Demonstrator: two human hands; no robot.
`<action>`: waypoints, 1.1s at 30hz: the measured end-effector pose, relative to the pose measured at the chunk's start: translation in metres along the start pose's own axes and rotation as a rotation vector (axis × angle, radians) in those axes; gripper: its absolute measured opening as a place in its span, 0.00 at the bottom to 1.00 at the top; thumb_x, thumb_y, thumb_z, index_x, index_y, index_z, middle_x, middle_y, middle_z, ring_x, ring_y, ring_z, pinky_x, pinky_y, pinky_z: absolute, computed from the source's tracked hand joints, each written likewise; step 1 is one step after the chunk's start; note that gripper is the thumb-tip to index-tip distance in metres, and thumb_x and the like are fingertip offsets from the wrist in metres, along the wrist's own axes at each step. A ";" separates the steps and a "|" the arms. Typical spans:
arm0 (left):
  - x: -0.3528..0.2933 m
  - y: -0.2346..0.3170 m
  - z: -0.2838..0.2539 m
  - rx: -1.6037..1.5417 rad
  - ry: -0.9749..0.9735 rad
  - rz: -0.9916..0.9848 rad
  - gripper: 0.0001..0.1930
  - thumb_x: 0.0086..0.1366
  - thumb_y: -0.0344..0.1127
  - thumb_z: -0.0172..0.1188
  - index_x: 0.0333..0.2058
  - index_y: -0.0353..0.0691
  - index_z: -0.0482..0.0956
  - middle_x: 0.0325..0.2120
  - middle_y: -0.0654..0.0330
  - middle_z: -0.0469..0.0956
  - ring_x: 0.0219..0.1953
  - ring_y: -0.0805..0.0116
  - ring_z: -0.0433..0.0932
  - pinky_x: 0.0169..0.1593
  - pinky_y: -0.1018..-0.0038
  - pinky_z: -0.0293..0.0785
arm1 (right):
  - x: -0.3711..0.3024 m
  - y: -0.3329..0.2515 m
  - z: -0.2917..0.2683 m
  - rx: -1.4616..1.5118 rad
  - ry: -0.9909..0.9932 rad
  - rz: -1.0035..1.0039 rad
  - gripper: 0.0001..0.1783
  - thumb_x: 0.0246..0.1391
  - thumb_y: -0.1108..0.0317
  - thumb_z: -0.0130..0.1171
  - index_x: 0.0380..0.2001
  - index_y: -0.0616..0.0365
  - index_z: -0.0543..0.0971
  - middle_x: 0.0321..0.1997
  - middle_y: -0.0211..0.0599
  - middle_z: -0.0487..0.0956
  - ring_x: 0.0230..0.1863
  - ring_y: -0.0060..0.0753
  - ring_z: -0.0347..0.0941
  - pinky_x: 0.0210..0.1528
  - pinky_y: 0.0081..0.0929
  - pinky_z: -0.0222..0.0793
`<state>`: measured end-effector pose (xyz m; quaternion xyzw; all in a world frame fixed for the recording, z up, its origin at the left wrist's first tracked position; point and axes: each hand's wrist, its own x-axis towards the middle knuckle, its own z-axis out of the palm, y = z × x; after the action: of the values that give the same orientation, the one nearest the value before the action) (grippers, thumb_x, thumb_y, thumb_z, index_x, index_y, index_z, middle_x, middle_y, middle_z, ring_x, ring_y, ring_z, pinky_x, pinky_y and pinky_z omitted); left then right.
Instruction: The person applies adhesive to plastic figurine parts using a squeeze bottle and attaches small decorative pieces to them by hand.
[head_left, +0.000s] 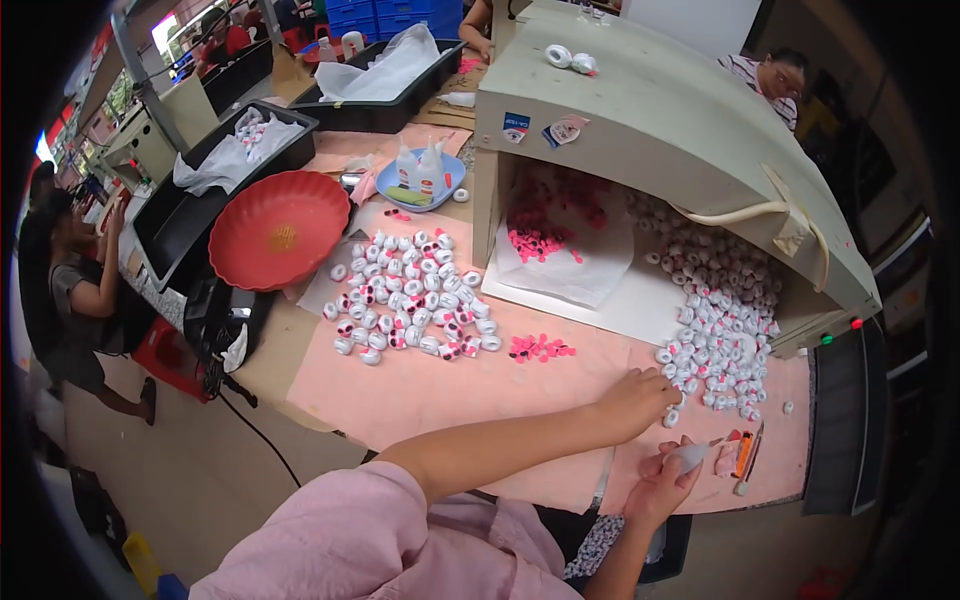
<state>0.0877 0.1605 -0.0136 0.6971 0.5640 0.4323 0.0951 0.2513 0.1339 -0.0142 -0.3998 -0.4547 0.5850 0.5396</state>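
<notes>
My left hand (640, 402) reaches across to the right, fingers curled together at the near edge of a heap of small white round pieces with pink and dark spots (722, 345). Its fingertips touch or pinch something there; exactly what is hard to see. Below it, my right hand (668, 480) is closed around a small whitish squeeze bottle (688, 457), whose thin nozzle points right. Small pink discs with dark marks (542, 348) lie on the pink cloth (450, 400) left of my left hand. Farther left, more white pieces (410, 290) are spread out in a loose group.
A beige arched machine (640, 90) covers the back right; inside are pink discs on white paper (570, 270). A red scalloped bowl (280, 225), blue dish (430, 180) with bottles and black trays (380, 100) stand behind. An orange cutter (743, 455) lies right. Other people work nearby.
</notes>
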 end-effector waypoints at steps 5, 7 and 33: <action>-0.010 0.010 -0.027 -0.176 -0.010 -0.049 0.12 0.56 0.28 0.58 0.41 0.39 0.75 0.38 0.53 0.72 0.41 0.54 0.73 0.43 0.64 0.71 | -0.003 0.004 0.002 0.105 -0.018 -0.011 0.13 0.62 0.68 0.50 0.47 0.62 0.67 0.37 0.34 0.72 0.39 0.21 0.65 0.39 0.18 0.63; -0.026 0.020 -0.058 -0.477 -0.051 -0.221 0.14 0.55 0.22 0.56 0.41 0.38 0.73 0.38 0.54 0.70 0.39 0.57 0.74 0.41 0.69 0.73 | -0.006 0.002 0.004 0.150 -0.101 -0.089 0.16 0.64 0.58 0.50 0.43 0.61 0.66 0.36 0.32 0.70 0.36 0.21 0.65 0.36 0.17 0.63; -0.147 -0.001 -0.141 -0.651 0.255 -0.715 0.15 0.60 0.24 0.62 0.46 0.35 0.74 0.45 0.59 0.75 0.45 0.68 0.79 0.47 0.74 0.80 | -0.040 0.013 0.098 -0.444 -0.476 -0.538 0.10 0.56 0.68 0.55 0.35 0.64 0.70 0.31 0.41 0.74 0.30 0.30 0.66 0.34 0.26 0.63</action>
<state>-0.0112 -0.0173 -0.0013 0.3357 0.6108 0.6080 0.3803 0.1578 0.0837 -0.0010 -0.2271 -0.7698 0.3873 0.4538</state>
